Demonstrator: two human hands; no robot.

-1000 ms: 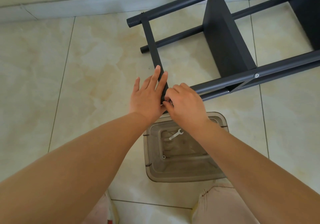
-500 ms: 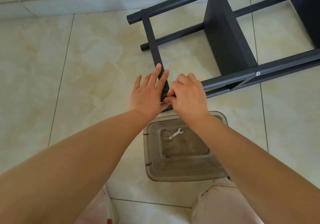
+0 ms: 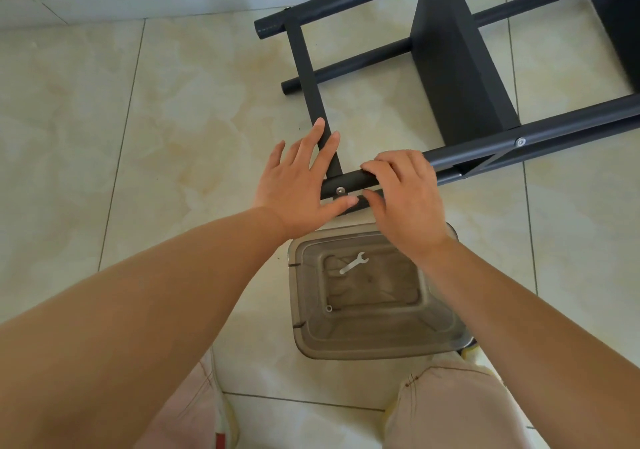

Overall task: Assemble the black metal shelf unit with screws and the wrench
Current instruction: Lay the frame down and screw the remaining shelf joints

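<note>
Left hand (image 3: 298,185): fingers straight and spread, laid flat against the black crossbar (image 3: 308,77), thumb tip beside the screw (image 3: 341,190).
Right hand (image 3: 405,199): fingers curled over the near black tube (image 3: 349,182), just right of the left hand.
Shelf unit (image 3: 453,64): lying on its side on the tiled floor (image 3: 173,102), beyond both hands.
Wrench (image 3: 353,263): in the clear plastic bin (image 3: 381,348), below the right hand's wrist.
</note>
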